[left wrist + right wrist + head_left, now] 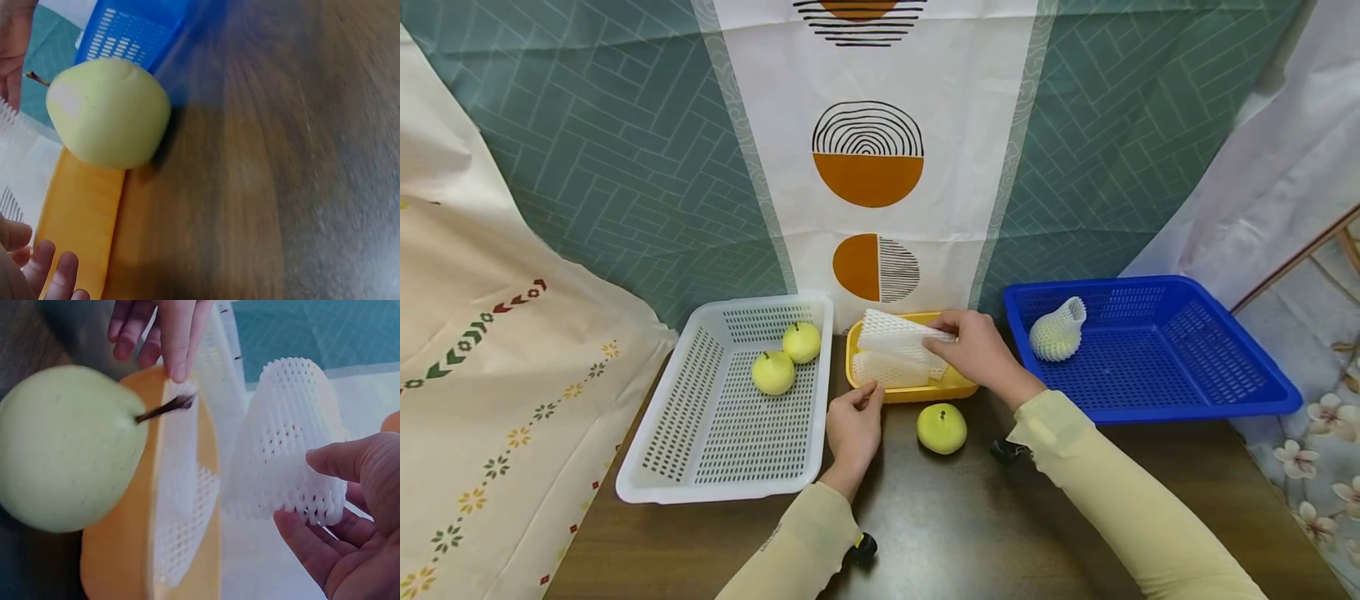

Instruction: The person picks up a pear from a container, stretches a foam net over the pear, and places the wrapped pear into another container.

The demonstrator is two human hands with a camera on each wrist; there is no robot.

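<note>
My right hand (973,346) pinches one end of a white foam net sleeve (891,329), lifted over the yellow basket (917,395). In the right wrist view this sleeve (284,444) is flattened, with the thumb on one side and fingers beneath. Another foam net sleeve (184,506) lies in the basket. At the basket's front left rim, my left hand (855,423) pinches an end of that lower sleeve between thumb and forefinger. A yellow-green pear (942,428), stem up, sits on the table just in front of the basket, between both hands.
To the left stands a white perforated basket (647,450) with two pears (773,372) in it. A blue perforated basket (1150,415) on the right holds a pear wrapped in a foam net (1057,335). Patterned cloth (880,75) hangs behind the brown table (940,533).
</note>
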